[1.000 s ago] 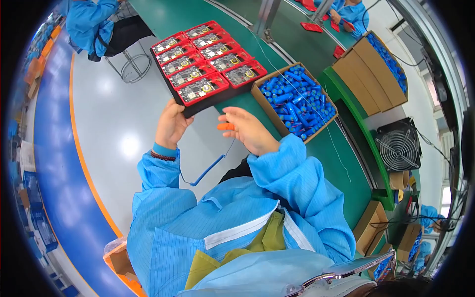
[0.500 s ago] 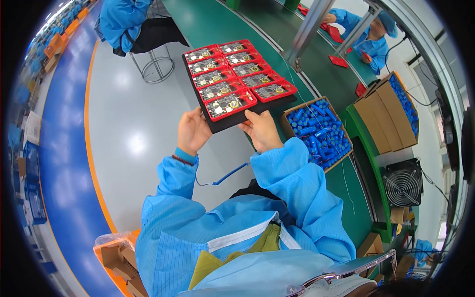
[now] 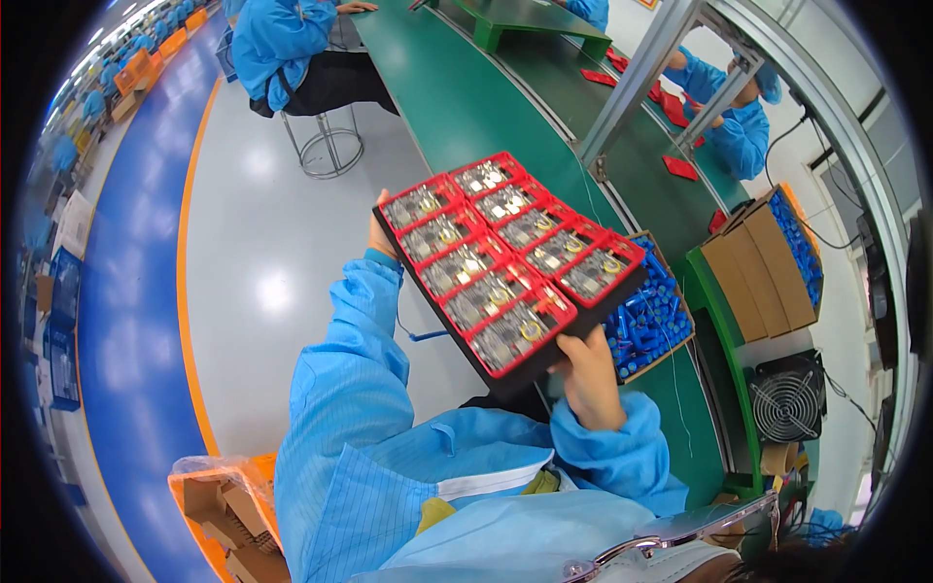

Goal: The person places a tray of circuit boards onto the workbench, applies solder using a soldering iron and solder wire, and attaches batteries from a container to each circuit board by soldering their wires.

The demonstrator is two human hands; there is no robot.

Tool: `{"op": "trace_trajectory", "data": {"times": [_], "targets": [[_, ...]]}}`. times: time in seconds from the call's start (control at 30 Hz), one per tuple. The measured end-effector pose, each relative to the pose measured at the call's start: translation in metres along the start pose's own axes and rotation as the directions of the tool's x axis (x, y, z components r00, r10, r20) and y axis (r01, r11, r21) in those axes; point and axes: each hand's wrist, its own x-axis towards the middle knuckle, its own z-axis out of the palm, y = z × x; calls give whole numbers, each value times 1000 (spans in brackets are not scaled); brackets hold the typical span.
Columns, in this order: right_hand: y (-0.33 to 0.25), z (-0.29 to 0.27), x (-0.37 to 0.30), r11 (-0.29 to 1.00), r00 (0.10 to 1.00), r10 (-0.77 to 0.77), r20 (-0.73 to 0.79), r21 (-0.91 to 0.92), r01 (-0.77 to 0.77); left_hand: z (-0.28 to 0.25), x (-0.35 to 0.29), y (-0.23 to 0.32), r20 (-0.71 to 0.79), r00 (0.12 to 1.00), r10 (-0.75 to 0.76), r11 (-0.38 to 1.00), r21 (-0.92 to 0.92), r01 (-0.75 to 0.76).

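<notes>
Head view: a black tray [image 3: 525, 372], tilted, is held off the green worktop [image 3: 452, 107], overlapping its edge from this angle. Ten red cases [image 3: 553, 206] lie on it in two rows of five, each with a circuit board [image 3: 453, 269]. The left hand [image 3: 380, 235] has hold of the tray's left edge, most of its fingers hidden behind it. The right hand [image 3: 593, 384] grips the near right side, fingers closed on it, thumb showing. Beside that hand, partly covered by the tray, a carton [image 3: 693, 333] of blue cylinders [image 3: 646, 328] stands on the worktop.
</notes>
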Motion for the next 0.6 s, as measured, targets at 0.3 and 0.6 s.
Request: {"op": "trace_trajectory", "data": {"times": [0.3, 0.6], "targets": [[-32, -36, -83, 986, 994, -101, 35, 138, 95, 131, -100, -16, 23, 975, -222, 959, 186, 214], [-23, -8, -100, 958, 978, -201, 48, 220, 186, 121, -115, -7, 260, 964, 50, 566, 788, -242]]}}
